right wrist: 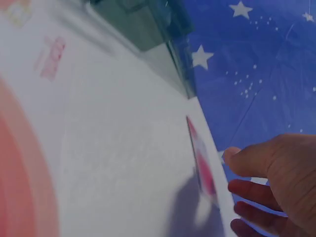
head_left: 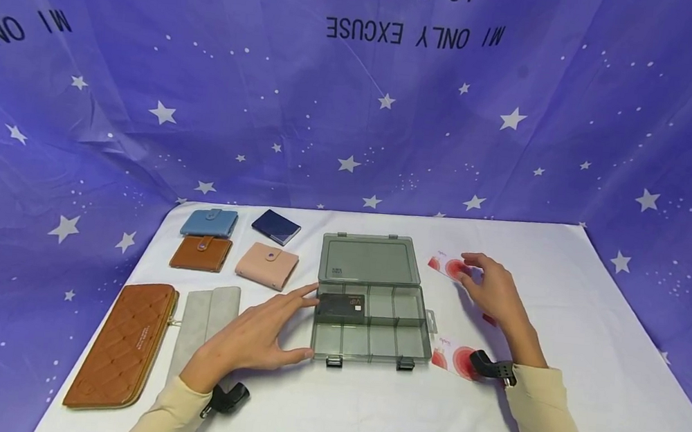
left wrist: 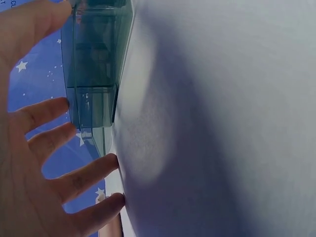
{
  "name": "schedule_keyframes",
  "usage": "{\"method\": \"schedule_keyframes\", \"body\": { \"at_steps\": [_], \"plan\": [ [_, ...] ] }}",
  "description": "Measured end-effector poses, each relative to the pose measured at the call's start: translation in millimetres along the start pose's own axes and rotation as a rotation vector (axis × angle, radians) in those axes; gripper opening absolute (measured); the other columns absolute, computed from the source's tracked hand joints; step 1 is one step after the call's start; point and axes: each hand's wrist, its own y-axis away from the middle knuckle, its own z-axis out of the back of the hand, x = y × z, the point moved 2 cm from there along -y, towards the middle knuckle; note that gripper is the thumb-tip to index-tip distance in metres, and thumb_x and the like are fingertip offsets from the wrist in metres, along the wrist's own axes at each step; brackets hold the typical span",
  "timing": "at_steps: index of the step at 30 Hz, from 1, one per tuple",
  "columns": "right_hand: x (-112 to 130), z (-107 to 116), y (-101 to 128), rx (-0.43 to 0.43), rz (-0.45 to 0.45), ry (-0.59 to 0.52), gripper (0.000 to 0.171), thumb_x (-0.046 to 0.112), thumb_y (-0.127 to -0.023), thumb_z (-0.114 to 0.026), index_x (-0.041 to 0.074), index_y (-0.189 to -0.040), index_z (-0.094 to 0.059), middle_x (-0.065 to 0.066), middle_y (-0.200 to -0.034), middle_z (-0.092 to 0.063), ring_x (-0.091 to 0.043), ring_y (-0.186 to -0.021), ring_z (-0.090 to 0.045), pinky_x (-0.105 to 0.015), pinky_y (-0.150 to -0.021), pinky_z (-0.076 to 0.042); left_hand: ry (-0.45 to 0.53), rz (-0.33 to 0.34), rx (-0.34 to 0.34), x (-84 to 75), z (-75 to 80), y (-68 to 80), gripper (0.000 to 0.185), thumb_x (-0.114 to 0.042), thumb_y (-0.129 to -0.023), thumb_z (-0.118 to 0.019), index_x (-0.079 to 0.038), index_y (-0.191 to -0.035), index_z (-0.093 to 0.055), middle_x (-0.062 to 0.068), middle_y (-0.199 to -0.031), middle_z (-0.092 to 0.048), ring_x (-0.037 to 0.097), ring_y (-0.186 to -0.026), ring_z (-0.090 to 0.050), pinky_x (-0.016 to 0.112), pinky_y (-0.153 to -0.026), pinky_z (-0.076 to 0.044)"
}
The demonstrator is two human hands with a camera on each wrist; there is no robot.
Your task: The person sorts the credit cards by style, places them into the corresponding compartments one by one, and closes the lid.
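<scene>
**White table, one card boxed**

Starry blue cloth backs the table. Left hand (head_left: 253,339), fingers spread, steadies the open organizer box (head_left: 369,329), which holds a black card (head_left: 340,305). Right hand (head_left: 495,293), relaxed, touches a red-dotted card (head_left: 449,266); another card (head_left: 454,358) waits nearby.

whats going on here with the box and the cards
A person sits at a white table with an open grey plastic box. The left hand rests spread against the box's left side, where a black card lies in a compartment. The right hand reaches over a red and white card; another such card lies nearer. Several wallets lie at the left.
</scene>
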Motion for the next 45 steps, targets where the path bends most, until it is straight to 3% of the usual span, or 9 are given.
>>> {"method": "schedule_keyframes", "body": {
  "at_steps": [14,24,32,39,45],
  "plan": [
    [-21,-11,-1,0.014,-0.028,0.069,0.056,0.007,-0.095,-0.074,-0.009,-0.146,-0.056,-0.036,-0.141,-0.06,-0.058,-0.136,-0.049,-0.069,-0.118,-0.033,-0.008,-0.007,-0.009,1.7,-0.2,1.0,0.086,-0.064,-0.093,-0.075,-0.021,-0.162,-0.048,-0.006,-0.177,-0.031,0.02,-0.154,-0.043,0.052,-0.108,-0.054],
    [-20,-7,1,-0.034,-0.051,0.062,0.054,0.011,-0.089,-0.084,-0.009,-0.135,-0.064,-0.039,-0.128,-0.058,-0.057,-0.123,-0.051,-0.069,-0.106,-0.04,-0.009,-0.01,-0.013,2.2,-1.5,1.0,0.085,-0.064,-0.092,-0.077,-0.021,-0.16,-0.05,-0.005,-0.176,-0.032,0.022,-0.153,-0.046,0.053,-0.107,-0.054],
    [-15,-4,4,-0.07,-0.038,0.059,0.037,0.007,-0.099,-0.071,0.005,-0.135,-0.069,-0.027,-0.109,-0.074,-0.046,-0.1,-0.068,-0.064,-0.094,-0.052,-0.018,-0.015,-0.027,1.0,-0.2,-1.8,0.085,-0.062,-0.09,-0.08,-0.02,-0.159,-0.052,-0.004,-0.175,-0.035,0.025,-0.151,-0.049,0.054,-0.106,-0.055],
    [-5,2,2,-0.159,-0.003,-0.033,0.029,0.006,-0.102,-0.067,0.006,-0.13,-0.074,-0.03,-0.109,-0.076,-0.051,-0.104,-0.075,-0.065,-0.092,-0.058,-0.03,-0.025,-0.053,1.1,-1.5,-2.4,0.084,-0.059,-0.088,-0.081,-0.018,-0.157,-0.053,-0.002,-0.174,-0.038,0.027,-0.148,-0.053,0.054,-0.105,-0.055],
    [21,8,1,-0.206,0.059,-0.116,0.029,0.002,-0.1,-0.07,0.007,-0.127,-0.076,-0.023,-0.1,-0.077,-0.044,-0.099,-0.078,-0.057,-0.09,-0.061,-0.045,-0.012,-0.062,1.2,-3.6,-2.1,0.085,-0.06,-0.088,-0.08,-0.019,-0.158,-0.052,-0.005,-0.175,-0.035,0.027,-0.148,-0.053,0.055,-0.103,-0.056]
  ]
}}
